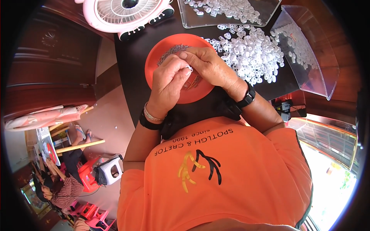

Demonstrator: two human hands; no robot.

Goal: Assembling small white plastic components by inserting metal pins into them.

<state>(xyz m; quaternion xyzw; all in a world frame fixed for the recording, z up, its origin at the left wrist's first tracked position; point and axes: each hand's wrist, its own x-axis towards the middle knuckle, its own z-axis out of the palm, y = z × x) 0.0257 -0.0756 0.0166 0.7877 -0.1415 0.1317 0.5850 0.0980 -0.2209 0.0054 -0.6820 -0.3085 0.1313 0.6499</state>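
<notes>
Over a round red bowl, my two hands meet with their fingertips close together. Between the thumb and bent fingers of my left hand is a small white plastic piece, mostly covered. The thumb and forefinger of my right hand are pinched together right beside it; whatever they grip is too small and hidden to name. Thin grey pieces, like small screws or pins, lie heaped in the bowl's far part, with a few more under my hands. A heap of white oval plastic pieces with holes spreads right of the bowl.
On the dark table stand a pink-and-white fan at the far left, a clear tray of white pieces at the back and another clear bin at the right. A seated person works at the lower left, near red stools.
</notes>
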